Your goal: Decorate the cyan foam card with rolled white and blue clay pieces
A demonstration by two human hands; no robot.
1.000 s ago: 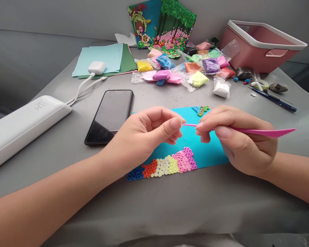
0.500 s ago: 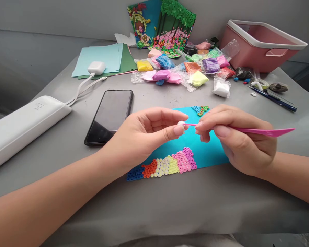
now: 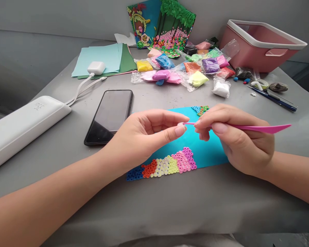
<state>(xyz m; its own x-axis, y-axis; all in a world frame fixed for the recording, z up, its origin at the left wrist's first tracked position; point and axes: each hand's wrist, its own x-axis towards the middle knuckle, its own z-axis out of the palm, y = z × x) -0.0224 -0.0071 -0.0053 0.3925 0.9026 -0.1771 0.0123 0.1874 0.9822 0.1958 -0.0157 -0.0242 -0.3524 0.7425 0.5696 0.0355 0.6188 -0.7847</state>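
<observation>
The fingers (image 3: 180, 130) of the left hand (image 3: 151, 133) are nearly together, thumb and index clamped on a small white piece (image 3: 180, 124) above the blue sheet (image 3: 208, 149). This light pinch probably steadies the piece without flattening it, against the thin end of the pink tool (image 3: 264, 129); whether that end enters the piece or only touches it, I cannot tell. The right hand (image 3: 243, 139) closes its thumb and fingers around the tool's shaft as one holds a pen, likely for fine control, with the broad flat end pointing away past the sheet's right side. Coloured rings (image 3: 167, 164) line the sheet's near edge, leaving its middle bare beneath the hands. On the counter (image 3: 154, 209), the phone (image 3: 110, 113) lies just left of the sheet, while bagged clay (image 3: 198, 79) sits beyond the sheet's far edge, seemingly to be within reach yet out of the way.
</observation>
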